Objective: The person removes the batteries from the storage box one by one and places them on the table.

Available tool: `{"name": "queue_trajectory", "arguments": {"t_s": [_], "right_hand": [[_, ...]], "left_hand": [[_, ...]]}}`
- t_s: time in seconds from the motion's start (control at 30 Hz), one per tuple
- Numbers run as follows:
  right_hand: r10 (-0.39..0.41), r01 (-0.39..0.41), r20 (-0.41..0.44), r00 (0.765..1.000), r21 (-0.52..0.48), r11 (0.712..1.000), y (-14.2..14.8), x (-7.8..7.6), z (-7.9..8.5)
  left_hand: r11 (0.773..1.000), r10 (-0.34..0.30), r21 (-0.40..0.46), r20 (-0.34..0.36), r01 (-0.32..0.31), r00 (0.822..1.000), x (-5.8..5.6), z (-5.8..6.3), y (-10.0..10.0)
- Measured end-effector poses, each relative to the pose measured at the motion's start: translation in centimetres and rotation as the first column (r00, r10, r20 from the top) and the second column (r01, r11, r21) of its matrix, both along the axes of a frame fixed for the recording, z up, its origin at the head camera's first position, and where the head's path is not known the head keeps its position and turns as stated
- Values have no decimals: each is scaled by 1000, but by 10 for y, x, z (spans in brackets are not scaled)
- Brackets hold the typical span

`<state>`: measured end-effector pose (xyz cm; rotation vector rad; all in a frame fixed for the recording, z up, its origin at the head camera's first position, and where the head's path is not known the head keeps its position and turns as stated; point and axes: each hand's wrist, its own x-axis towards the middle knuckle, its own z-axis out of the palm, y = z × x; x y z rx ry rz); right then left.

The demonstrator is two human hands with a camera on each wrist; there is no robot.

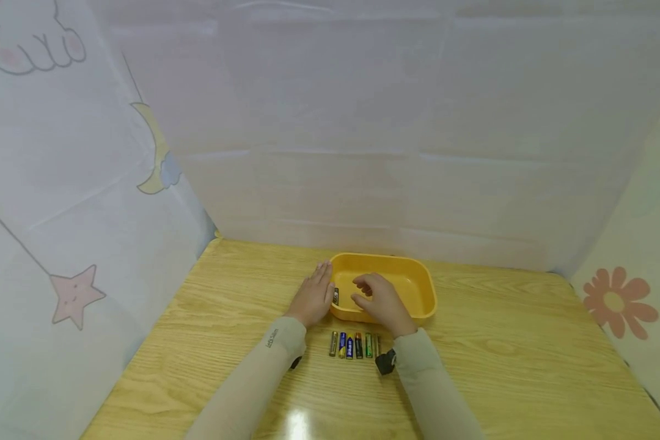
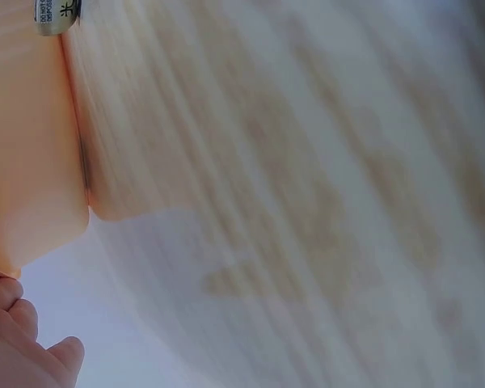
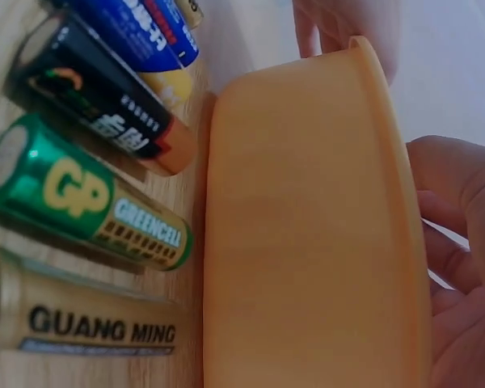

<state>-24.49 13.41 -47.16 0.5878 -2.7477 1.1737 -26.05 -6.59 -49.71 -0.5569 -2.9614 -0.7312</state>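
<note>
A yellow plastic tray (image 1: pixel 428 284) stands on the table, with one battery (image 1: pixel 336 297) lying inside at its left end. My left hand (image 1: pixel 312 296) rests against the tray's left side, its fingers straight along the rim. Over the tray hovers my right hand (image 1: pixel 382 303), thumb and fingers loosely bent and apart, with nothing seen between them. In front of the tray several batteries lie side by side in a row, among them a green GP battery (image 3: pixel 89 194), a black one with an orange end (image 3: pixel 105 97) and a gold Guang Ming one (image 3: pixel 89 311).
The wooden table (image 1: pixel 506 354) reaches back to a pale cloth (image 1: pixel 330 122) that hangs behind and at both sides. A dark wrist device (image 1: pixel 385 362) sits under the right sleeve, close to the right end of the battery row.
</note>
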Motion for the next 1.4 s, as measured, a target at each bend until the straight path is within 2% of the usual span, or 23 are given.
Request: {"name": "queue_trajectory", "arguments": {"t_s": [0.2,0.37,0.77,1.13,1.4], "right_hand": [[19,-20,105,994,10,1000,-7,-12,-4],[28,-38,153,988,67,997,-12,-22,-9],[52,-74,280,959,69,995,-21,-32,-10],[105,-138,252,962,118,983,-27,-40,-18],[151,-178,183,971,140,974,-29,-40,-17]], "left_hand": [[1000,0,5,-5,0,1000,0,-1,-1],[1000,-5,15,-14,5,1000,-1,-2,0],[1000,-5,21,-23,6,1000,-1,-4,1],[999,-16,28,-25,16,1000,-1,-2,-1],[1000,-23,13,-48,24,999,-2,-3,0]]}}
